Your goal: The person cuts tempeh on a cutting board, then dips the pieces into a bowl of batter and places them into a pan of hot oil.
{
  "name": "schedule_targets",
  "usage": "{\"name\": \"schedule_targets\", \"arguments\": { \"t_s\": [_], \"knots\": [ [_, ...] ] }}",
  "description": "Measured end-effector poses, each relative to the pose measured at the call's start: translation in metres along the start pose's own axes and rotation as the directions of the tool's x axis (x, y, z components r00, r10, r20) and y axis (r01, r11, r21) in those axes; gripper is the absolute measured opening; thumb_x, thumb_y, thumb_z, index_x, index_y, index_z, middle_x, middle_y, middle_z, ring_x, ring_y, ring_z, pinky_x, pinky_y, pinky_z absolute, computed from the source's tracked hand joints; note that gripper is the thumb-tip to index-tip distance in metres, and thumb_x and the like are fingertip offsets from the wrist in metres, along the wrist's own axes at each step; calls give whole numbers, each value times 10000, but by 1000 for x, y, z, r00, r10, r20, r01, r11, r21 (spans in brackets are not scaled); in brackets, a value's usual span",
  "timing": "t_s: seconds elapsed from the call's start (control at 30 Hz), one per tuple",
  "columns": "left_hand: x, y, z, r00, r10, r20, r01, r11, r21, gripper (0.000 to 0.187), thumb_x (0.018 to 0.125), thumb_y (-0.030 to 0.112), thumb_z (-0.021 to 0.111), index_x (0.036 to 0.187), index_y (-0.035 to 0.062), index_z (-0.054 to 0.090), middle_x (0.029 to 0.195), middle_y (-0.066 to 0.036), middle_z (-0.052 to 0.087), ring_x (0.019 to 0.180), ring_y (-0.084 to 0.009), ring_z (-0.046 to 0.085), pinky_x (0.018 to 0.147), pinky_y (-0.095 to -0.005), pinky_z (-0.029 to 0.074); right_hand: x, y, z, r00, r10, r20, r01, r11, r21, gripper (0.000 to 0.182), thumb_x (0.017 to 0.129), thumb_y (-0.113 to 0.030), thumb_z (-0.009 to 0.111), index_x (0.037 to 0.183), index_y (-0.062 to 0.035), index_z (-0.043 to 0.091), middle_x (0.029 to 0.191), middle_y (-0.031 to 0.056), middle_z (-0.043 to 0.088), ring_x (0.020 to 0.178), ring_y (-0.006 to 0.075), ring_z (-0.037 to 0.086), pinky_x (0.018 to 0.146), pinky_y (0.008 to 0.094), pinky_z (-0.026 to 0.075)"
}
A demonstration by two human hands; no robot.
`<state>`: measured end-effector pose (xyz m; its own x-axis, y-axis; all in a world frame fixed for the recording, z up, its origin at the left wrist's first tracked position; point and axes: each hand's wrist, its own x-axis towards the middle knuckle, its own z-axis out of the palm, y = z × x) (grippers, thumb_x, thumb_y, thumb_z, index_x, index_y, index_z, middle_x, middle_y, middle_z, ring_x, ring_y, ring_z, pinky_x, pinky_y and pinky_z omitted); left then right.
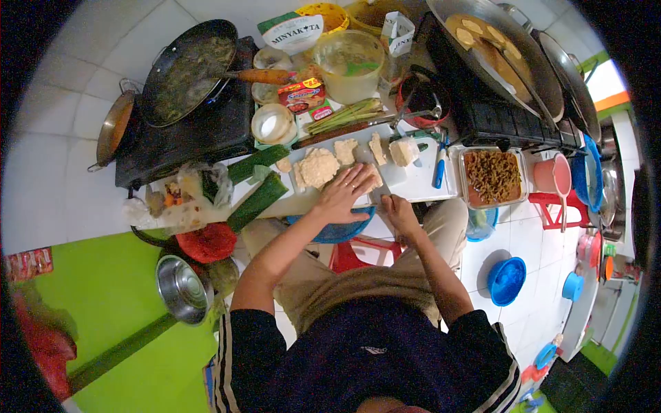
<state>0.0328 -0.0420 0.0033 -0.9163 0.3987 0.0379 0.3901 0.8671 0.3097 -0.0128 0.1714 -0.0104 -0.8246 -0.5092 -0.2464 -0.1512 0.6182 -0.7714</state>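
My left hand (342, 195) lies with its fingers stretched out over a pale, crumbly food piece (372, 180) that looks like tempeh or tofu. Just right of it, my right hand (400, 215) is closed around the handle of a knife (383, 187), whose blade points away from me beside the piece. Both are at the front edge of a white cutting board (358, 148). A large crumbly lump (317, 168) sits left of the knife, with smaller slabs behind. A paler block (404, 151), seemingly partly wrapped in plastic, stands to the right.
Behind the board are lemongrass stalks (346, 114) and a plastic tub (349, 65). A black wok (191, 72) stands on the left stove; a big frying pan (492, 51) is at right. Long green vegetables (257, 201) lie left, a glass dish (493, 177) of brown food right.
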Motion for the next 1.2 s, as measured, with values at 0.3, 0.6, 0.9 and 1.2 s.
{"name": "schedule_targets", "arguments": {
  "t_s": [0.3,0.6,0.9,1.2],
  "knots": [
    [-2,5,-3,1000,-9,-11,9,1000,21,945,752,613,582,1461,91,238,1531,-165,148,1417,-325,123,1152,-443,81,1,9,13,993,-86,-84,87,996,19,388,958,-293,453,821,48,579,720,274,583,698,435,591,635,455,461],
    [-40,6,4,995,-93,-31,92,995,-37,995,733,545,638,1451,15,198,1528,-176,143,1418,-330,109,1154,-447,77,4,-3,10,993,-69,-95,69,998,-3,430,952,-322,474,778,61,563,720,315,554,724,488,563,601,477,437],
    [-37,3,2,995,-93,-19,93,995,-45,1062,677,544,684,1455,20,187,1531,-163,137,1422,-316,101,1153,-429,89,-6,-10,11,995,-56,-84,59,998,30,417,950,-323,477,799,54,571,745,320,554,748,486,564,620,484,434],
    [-38,4,2,994,-106,-16,106,994,-6,1085,651,557,690,1453,19,194,1531,-160,141,1420,-315,111,1152,-425,90,-19,-6,8,999,-32,-22,32,999,-8,387,955,-307,462,837,41,581,745,314,561,760,481,570,635,472,449]
  ]
}}
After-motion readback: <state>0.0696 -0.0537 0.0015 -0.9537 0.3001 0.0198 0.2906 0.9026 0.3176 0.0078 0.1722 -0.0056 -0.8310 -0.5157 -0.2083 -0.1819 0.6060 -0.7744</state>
